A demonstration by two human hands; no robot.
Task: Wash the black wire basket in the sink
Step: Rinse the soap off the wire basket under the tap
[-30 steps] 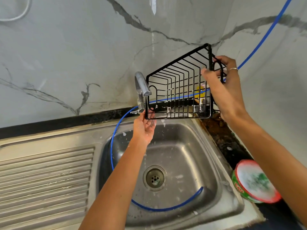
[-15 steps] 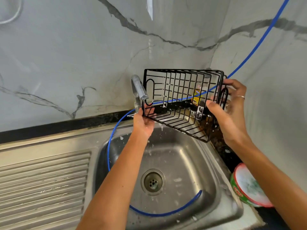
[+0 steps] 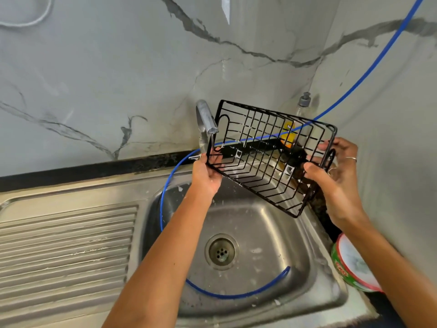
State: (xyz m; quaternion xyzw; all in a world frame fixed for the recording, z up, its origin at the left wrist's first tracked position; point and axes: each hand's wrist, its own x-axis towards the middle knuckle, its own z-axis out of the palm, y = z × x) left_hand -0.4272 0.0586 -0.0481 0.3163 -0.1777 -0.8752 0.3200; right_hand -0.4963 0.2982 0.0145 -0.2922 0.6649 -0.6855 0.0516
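Black wire basket point(image 3: 267, 159) hangs tilted above the steel sink point(image 3: 307, 263), left hand point(image 3: 207, 175) grasping its faucet-side corner, right hand point(image 3: 335, 176) apparently gripping its other end.

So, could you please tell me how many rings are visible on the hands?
2, both on the right hand: one ring above, another lower. Others may be hidden.

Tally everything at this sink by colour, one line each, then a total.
Black: 1, the wire basket
Blue: 1, the hose
Silver: 2, the tap and the sink
Red, green and white: 1, the tub
Total: 5
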